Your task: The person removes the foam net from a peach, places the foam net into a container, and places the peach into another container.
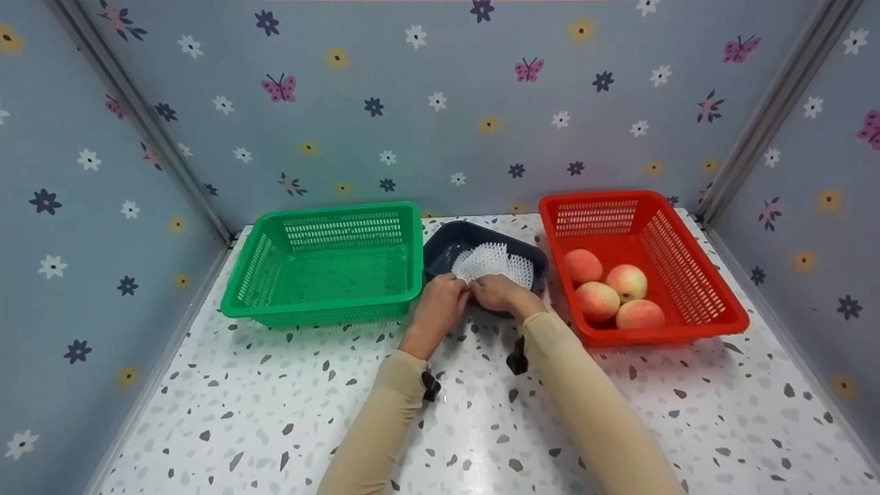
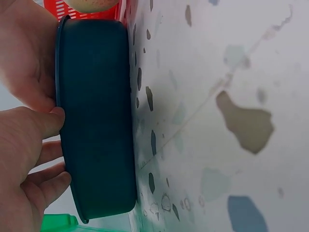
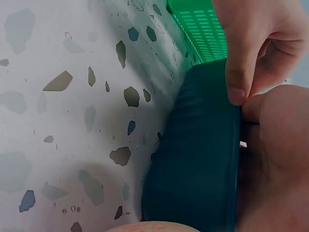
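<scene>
A dark blue-black plastic basin [image 1: 450,237] stands between two baskets and holds white foam net sleeves [image 1: 489,260]. My left hand [image 1: 440,306] and right hand [image 1: 500,292] meet over its near rim, fingertips close together at the edge of the netting. Both hands have curled fingers and pinch the netting there, though its held edge is mostly hidden. From the left wrist, the basin's side wall [image 2: 96,116] shows, with the left fingers [image 2: 53,186] against the rim. In the right wrist view the left thumb [image 3: 237,94] points down at the rim beside the right hand [image 3: 282,140].
A green basket [image 1: 323,313] stands left of the basin. To its right, a red basket [image 1: 687,330] holds several peaches [image 1: 597,301]. Flower-patterned panels [image 1: 440,82] enclose the back and sides of the speckled tabletop [image 1: 289,405].
</scene>
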